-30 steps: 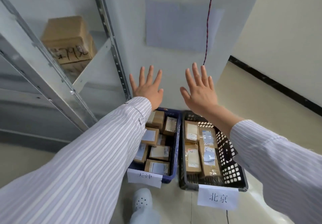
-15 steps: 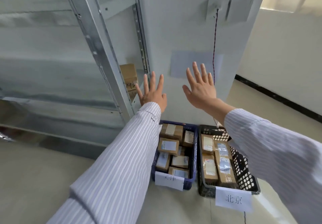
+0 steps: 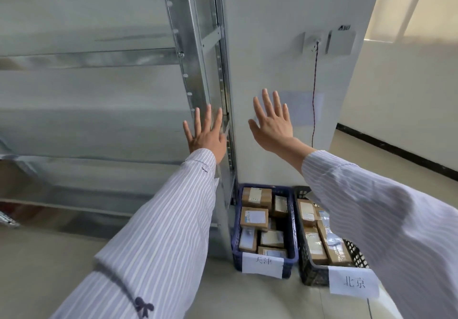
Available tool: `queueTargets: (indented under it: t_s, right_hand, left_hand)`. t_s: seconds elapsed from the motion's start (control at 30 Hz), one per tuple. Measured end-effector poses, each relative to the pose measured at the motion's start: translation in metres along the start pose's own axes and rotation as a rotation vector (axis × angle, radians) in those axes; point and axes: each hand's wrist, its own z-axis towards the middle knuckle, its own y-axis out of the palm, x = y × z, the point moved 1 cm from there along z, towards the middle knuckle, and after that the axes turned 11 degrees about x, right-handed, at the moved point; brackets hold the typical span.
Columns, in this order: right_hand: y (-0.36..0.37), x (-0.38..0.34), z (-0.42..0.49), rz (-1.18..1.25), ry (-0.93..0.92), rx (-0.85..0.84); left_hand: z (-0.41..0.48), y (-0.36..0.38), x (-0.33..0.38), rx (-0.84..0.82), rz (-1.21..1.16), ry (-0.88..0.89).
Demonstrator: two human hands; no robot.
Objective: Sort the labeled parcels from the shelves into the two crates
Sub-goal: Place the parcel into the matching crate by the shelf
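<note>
Left grip [image 3: 207, 138]: raised, back to camera, fingers [image 3: 207, 117] straight and spread, holding nothing. Right grip [image 3: 272, 127]: same pose, slightly higher. Left arm [image 3: 161, 232], right arm [image 3: 384, 219]: outstretched, striped sleeves.

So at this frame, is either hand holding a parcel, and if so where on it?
Neither. The left hand and the right hand are both raised with fingers spread and hold nothing; the parcels in view sit in the two crates below.
</note>
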Motion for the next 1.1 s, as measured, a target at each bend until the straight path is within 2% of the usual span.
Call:
queueTargets:
  t_s: [0.23,0.63,0.93,1.1]
  right_hand:
    - [0.002,-0.086,-0.026,0.018,0.005,0.033]
    - [0.022,-0.183,-0.041,0.048,-0.094,0.103]
    - [0.072,-0.221,0.004,0.045,-0.195,0.051]
    - [0.103,-0.228,0.051,0.05,-0.121,0.039]
  left_hand:
    - [-0.013,-0.028,-0.085,0.026,0.033,0.053]
    - [-0.033,-0.034,-0.165,0.046,0.0,0.049]
    - [-0.002,-0.001,-0.203,0.021,0.007,0.021]
    - [0.039,0.019,-0.23,-0.005,0.04,0.007]
